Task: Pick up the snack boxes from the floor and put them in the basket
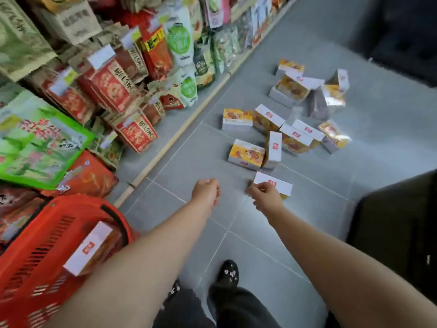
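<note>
Several white and yellow snack boxes [247, 153] lie scattered on the grey tiled floor ahead of me. My right hand [266, 195] reaches down onto the nearest box [276, 184], fingers touching its near edge; whether it grips the box is unclear. My left hand [206, 191] hovers over bare floor to the left of that box, fingers loosely curled, holding nothing. A red plastic basket [35, 254] stands at my lower left with one snack box [91, 247] inside it.
Shelves packed with snack bags [113, 84] run along the left, their wooden base edge bordering the aisle. A dark object [397, 233] stands at the right. My feet in dark shoes [228, 272] are below.
</note>
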